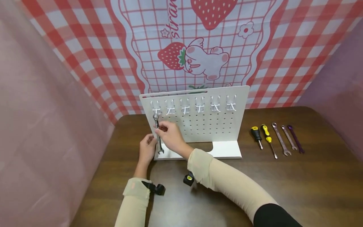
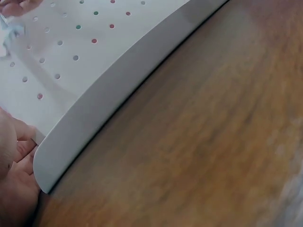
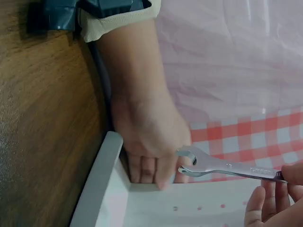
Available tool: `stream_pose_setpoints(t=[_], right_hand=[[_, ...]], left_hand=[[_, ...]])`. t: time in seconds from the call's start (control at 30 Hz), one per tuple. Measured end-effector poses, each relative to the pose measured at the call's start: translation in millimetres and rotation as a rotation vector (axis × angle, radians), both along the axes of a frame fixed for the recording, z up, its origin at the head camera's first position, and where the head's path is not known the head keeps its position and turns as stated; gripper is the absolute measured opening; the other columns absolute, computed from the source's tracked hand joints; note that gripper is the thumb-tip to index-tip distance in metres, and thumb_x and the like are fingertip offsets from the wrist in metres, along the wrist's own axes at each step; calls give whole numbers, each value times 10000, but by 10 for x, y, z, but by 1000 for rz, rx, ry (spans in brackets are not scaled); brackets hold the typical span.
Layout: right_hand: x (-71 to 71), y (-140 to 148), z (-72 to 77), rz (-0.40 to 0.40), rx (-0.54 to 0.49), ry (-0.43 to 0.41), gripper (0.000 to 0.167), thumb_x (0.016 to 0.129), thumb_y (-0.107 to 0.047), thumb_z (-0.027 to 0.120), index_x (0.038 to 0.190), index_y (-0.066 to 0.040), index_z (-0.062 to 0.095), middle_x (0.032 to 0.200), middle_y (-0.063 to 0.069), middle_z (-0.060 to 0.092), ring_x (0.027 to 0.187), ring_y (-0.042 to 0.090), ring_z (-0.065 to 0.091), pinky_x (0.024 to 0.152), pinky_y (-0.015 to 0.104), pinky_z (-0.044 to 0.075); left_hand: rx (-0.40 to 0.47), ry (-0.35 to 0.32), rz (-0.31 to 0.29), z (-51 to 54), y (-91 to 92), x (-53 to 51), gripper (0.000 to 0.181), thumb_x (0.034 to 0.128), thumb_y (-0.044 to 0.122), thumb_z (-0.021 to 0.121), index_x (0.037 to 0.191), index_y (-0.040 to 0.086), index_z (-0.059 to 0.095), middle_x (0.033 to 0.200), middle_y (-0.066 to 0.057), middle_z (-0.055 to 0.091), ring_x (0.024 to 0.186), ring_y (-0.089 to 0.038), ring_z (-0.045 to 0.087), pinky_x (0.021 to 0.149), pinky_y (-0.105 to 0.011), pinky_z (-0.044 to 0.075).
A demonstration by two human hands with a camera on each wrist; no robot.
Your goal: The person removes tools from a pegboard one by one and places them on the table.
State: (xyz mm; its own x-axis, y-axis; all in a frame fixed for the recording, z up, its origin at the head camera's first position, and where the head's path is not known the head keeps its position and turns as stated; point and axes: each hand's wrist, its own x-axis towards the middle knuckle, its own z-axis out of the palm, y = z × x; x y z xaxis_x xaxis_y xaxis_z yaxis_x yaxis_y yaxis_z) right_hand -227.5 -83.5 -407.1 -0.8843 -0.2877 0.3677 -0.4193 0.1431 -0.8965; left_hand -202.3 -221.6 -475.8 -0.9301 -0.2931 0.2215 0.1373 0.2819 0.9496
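Note:
My right hand (image 1: 173,136) pinches a silver combination wrench (image 1: 158,135) by its shank before the left part of a white pegboard (image 1: 195,137). The wrench stands nearly upright, ring end up and open end down. Its ring end is close to the leftmost hook (image 1: 156,109); whether they touch I cannot tell. My left hand (image 1: 146,148) grips the board's lower left edge, thumb on the front side, as the right wrist view shows. In that view the wrench's open jaw (image 3: 222,165) appears near the left hand. The left wrist view shows the board's base edge (image 2: 99,106).
Several white hooks line the board's top. To the right on the wooden table (image 1: 283,176) lie a stubby screwdriver (image 1: 256,134), a longer yellow-black screwdriver (image 1: 267,135), two silver wrenches (image 1: 279,135) and a purple wrench (image 1: 296,138). A checked cloth (image 1: 96,41) hangs behind.

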Motion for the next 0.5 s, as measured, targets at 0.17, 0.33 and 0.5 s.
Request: stream_pose_setpoints(t=[0.17,0.33,0.5], right_hand=[[119,39,86,29,23,46,118,900,8,709,1009,49,725,894,131,704,813,188,629,733,249,522],[279,100,198,103,44,93,140,901,-6,718,1030,46,733,947,119,717,834,183,636,751,248,526],[438,310,304,148,22,63,159,909,-25,720,1057,30,736,950,92,721,814,121,621,744,293,547]], left_hand=[[7,1,-2,3,-26,-2,186,946,-63,573,1087,-165,637,971,-278,681,803,-118,593,713,-181,462],[-13,4,16,-167,-118,-116,171,970,11,590,1042,-125,665,1032,-263,709,885,-154,650,752,-170,477],[14,-36,26,-379,-131,-221,168,967,38,614,1050,-100,664,1050,-253,709,894,-165,645,757,-170,472]])
